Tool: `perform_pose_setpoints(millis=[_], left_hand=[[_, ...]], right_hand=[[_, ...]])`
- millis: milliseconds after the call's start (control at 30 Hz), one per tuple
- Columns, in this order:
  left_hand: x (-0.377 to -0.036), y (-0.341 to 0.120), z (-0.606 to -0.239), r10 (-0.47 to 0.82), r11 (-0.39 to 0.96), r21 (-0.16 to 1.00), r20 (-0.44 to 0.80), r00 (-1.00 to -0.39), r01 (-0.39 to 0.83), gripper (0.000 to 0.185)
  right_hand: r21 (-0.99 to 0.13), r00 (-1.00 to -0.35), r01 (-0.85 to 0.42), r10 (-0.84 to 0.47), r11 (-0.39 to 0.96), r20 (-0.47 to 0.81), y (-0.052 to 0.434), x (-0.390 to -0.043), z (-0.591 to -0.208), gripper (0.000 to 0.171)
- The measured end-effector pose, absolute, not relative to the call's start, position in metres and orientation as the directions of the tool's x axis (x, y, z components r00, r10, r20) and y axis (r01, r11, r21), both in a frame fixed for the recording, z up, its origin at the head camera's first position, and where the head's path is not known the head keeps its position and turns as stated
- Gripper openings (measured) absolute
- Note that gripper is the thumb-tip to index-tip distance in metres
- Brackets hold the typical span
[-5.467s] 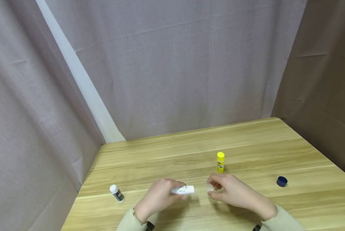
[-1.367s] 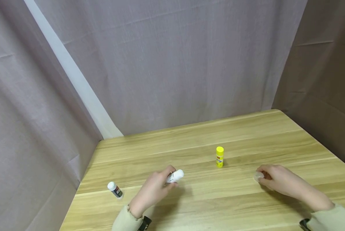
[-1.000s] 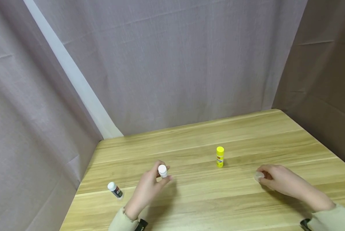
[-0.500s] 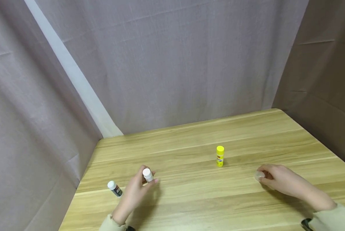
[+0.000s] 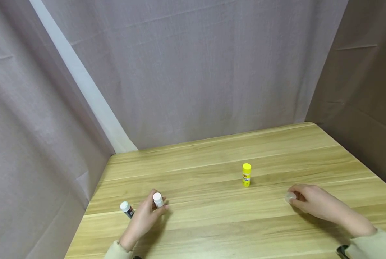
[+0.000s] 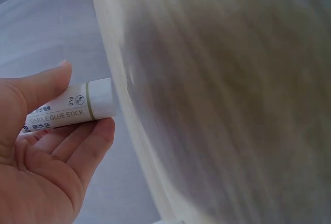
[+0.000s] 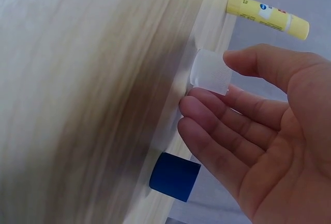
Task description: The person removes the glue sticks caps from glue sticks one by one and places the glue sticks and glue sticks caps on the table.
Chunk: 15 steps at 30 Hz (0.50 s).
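My left hand (image 5: 155, 208) grips a white glue stick (image 5: 157, 200) between thumb and fingers, holding it upright at the table's left, right beside a dark-labelled glue stick (image 5: 127, 209) with a white cap. In the left wrist view the held glue stick (image 6: 67, 111) reads "SIMPLE GLUE STICK". Over at the table's right, my right hand (image 5: 295, 198) keeps thumb and index fingertip on either side of a translucent cap (image 7: 211, 71) that stands on the wood. A blue cap (image 7: 175, 176) stands just beside that hand's fingers.
A yellow glue stick (image 5: 246, 175) stands upright mid-table, between the two hands. The wooden table (image 5: 212, 230) is closed in by grey curtains behind and on both sides. Its left edge runs close to my left hand.
My left hand turned the white glue stick upright and carried it left, up to the dark-labelled stick. My right hand took the translucent cap to the right and has stayed there.
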<state>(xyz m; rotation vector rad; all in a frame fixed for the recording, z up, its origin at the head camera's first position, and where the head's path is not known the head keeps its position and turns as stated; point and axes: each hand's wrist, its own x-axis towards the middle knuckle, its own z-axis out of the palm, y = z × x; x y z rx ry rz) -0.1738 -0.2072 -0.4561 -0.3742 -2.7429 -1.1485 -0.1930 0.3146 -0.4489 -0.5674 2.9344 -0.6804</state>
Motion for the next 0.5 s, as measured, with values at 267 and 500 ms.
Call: perform_pose_setpoints(millis=[267,500], left_hand=[[-0.1773,-0.2121,-0.4589,0.193,0.713,0.644,0.201,-0.960,0.278,0.027],[-0.1785,-0.2140,-0.4598,0.225,0.705,0.646,0.187,-0.956,0.292,0.025]], right_hand=[[-0.430,-0.928,-0.344,-0.372,0.835,0.019,0.3140,-0.1928,-0.4505,0.026],[-0.422,-0.928,-0.347,-0.370,0.837,0.030,0.3135,-0.1931,-0.4513,0.025]])
